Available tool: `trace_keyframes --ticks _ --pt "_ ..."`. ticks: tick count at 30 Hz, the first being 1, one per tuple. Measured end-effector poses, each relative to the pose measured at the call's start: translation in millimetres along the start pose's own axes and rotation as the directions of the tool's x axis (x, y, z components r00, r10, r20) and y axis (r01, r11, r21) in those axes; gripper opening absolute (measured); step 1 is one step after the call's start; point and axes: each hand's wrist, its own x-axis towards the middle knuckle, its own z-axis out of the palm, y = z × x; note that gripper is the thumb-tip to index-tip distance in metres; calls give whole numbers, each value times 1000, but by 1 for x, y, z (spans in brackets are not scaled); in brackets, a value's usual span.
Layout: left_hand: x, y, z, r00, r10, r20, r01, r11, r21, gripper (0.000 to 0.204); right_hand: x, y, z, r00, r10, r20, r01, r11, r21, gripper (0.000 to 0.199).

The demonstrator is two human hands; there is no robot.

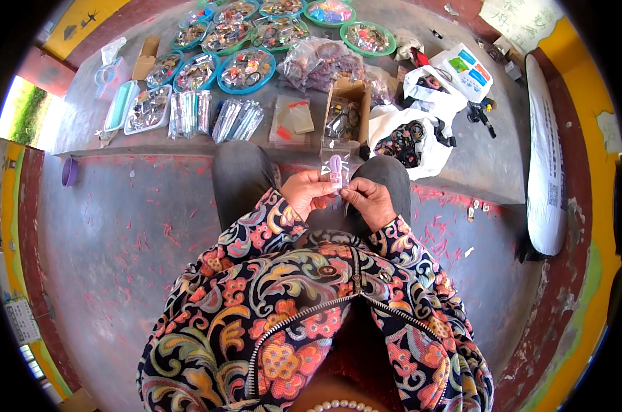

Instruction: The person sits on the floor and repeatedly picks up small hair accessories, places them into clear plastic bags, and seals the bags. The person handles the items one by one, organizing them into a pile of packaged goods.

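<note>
Small clear bag (336,165) with lilac trinket, pinched between both hands (338,196)

Prob. home packing workshop: trinket trays (245,70), bags, concrete floor (119,226).

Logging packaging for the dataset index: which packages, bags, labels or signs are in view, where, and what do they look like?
Small clear bag: held by left hand and right hand, purple item inside.
Cardboard box: open, brown, on the ledge ahead.
White plastic bags: right of the box, crumpled, dark items inside.
Clear sleeves: flat stack left of the box, red strips.
White sack: long, far right, small printed label.
Paper sign: top right, pale, handwritten.
</note>
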Motion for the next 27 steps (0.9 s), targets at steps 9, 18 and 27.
trace_keyframes --ticks 9,18,27 --pt "-2 -4 1 989 85 -121 -83 996 23 15 0 4 2 999 40 -15 -40 999 25 10" --pt "-12 19 0 998 58 -21 -60 990 -128 15 -12 -14 8 998 17 66 -13 998 -62 8" --pt "-17 19 6 995 80 -55 -83 995 -62 16 -7 -19 11 1000 8 22 -2 966 -257 12"
